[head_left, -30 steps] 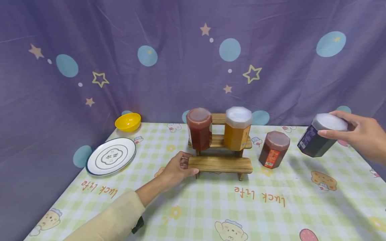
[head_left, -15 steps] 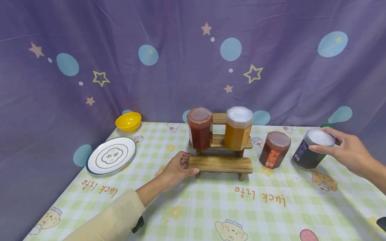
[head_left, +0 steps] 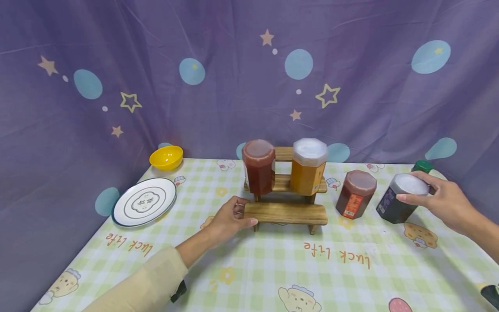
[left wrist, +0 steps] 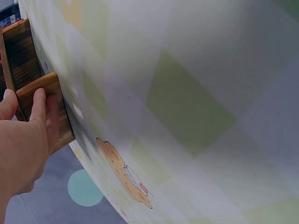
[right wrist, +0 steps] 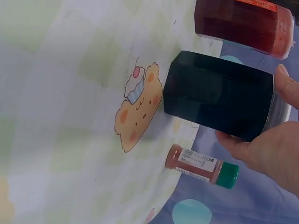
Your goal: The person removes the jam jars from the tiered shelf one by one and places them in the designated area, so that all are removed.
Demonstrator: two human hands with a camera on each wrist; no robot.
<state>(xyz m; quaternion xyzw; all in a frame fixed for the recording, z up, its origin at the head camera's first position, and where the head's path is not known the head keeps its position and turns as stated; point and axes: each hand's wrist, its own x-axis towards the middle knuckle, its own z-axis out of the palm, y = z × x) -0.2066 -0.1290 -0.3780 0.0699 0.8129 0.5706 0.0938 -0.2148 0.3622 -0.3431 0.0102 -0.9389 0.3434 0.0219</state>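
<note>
My left hand (head_left: 228,221) grips the left end of the lowest step of a wooden stepped rack (head_left: 286,212), thumb in front and fingers behind. On the rack's middle step stand a red jar (head_left: 258,169) and an amber jar with a whitish lid (head_left: 308,173). At the right, my right hand (head_left: 448,199) holds a dark eight-sided jar (head_left: 399,201) by its pale lid, thumb and fingers on opposite sides. In the right wrist view this dark jar (right wrist: 217,93) has its base close over the cloth. A dark red jar with an orange label (head_left: 355,195) stands just left of it.
Behind the right hand is a small spice bottle with a green cap (head_left: 423,166), seen whole as a brown-red bottle (right wrist: 196,165) in the right wrist view. A white plate (head_left: 144,202) and a yellow bowl (head_left: 166,157) sit at the left. A purple curtain (head_left: 234,108) hangs behind.
The right hand has brought the dark jar down and to the left, closer to the orange-labelled jar, uncovering the green cap behind. The left hand has stayed on the rack.
</note>
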